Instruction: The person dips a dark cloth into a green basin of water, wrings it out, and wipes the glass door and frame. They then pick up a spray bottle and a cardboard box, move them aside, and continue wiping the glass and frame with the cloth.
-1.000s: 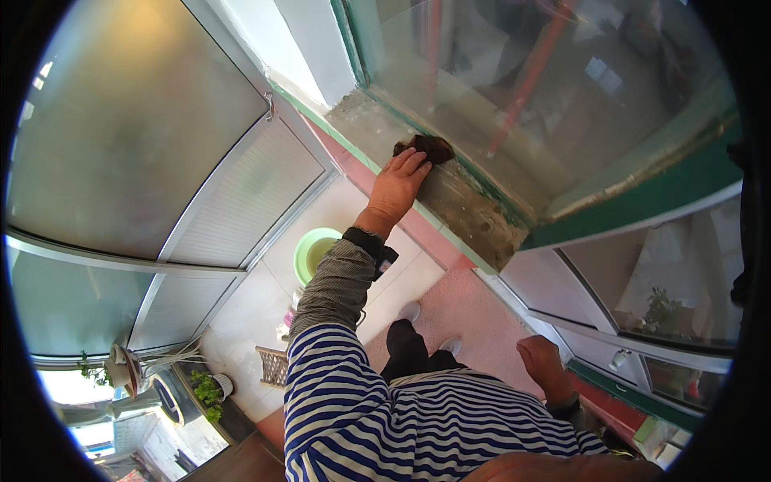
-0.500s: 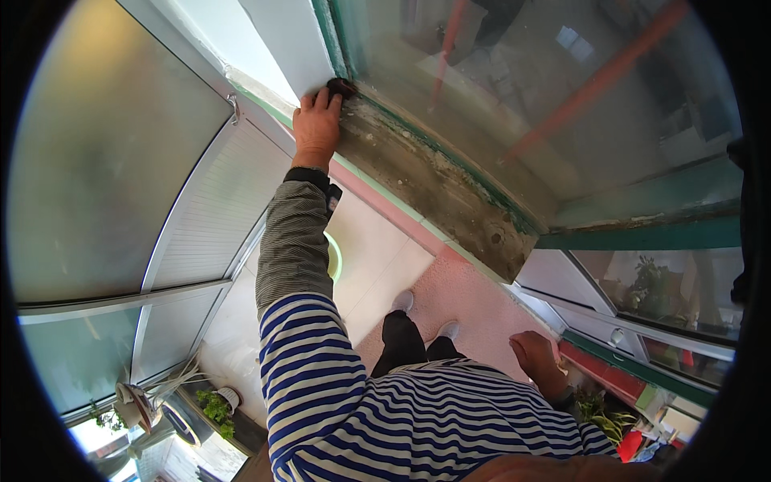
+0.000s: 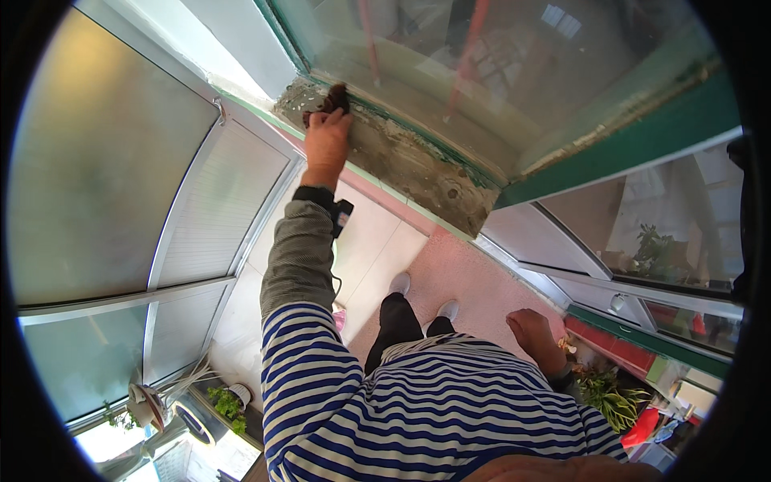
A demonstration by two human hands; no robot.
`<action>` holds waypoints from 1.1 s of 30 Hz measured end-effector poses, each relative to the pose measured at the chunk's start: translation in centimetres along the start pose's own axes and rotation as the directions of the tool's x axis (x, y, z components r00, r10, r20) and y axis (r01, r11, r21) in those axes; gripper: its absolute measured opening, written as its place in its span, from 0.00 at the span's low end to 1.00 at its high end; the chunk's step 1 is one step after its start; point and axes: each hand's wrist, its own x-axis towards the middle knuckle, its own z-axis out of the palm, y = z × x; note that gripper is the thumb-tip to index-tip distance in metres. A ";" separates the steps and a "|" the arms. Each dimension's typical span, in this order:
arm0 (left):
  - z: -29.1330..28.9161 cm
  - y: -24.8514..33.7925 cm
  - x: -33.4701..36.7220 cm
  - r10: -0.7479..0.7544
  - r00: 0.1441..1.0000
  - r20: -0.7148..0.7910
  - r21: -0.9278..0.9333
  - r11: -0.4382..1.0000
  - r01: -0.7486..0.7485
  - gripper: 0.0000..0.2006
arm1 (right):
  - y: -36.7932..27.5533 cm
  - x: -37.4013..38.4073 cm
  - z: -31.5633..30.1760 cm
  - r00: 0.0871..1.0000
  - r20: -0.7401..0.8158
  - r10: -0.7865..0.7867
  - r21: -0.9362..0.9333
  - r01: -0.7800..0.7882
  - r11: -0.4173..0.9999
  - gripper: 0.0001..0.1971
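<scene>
My left hand (image 3: 327,145) reaches forward to a weathered windowsill (image 3: 409,161) with chipped, dirty patches. Its fingers are closed on a crumpled dark brown rag (image 3: 337,97), which lies against the sill near the foot of the green window frame (image 3: 283,34). Behind the sill rises a large glass pane (image 3: 482,72). Down at my right side, apart from the sill, hangs my right hand (image 3: 534,336). Its fingers are curled in, and I see nothing in them.
A frosted-glass panel door (image 3: 112,161) stands on the left. Potted plants (image 3: 227,406) sit at the lower left, and a leafy plant (image 3: 612,398) grows at the lower right near a red ledge (image 3: 608,347). My shoes (image 3: 400,283) stand on pink flooring (image 3: 482,277).
My left hand has drawn the rag back from the sill's far left corner, baring that corner. The view has shifted slightly. My right hand still hangs at my side.
</scene>
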 end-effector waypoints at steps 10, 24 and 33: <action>-1.8 18.9 -7.5 0.179 0.981 -0.069 -0.265 0.945 -0.191 0.23 | 2.8 -4.1 -0.6 0.993 -0.096 -0.070 0.015 0.072 0.997 0.07; -1.8 12.9 -6.9 0.049 0.996 -0.073 -0.169 0.984 -0.061 0.18 | -0.8 -0.1 -2.1 0.988 -0.118 -0.097 -0.042 0.093 0.995 0.05; 0.9 0.4 -2.6 -0.065 0.985 -0.158 -0.089 0.995 0.051 0.18 | -5.8 7.0 -1.4 0.982 -0.078 -0.174 -0.087 0.168 0.982 0.05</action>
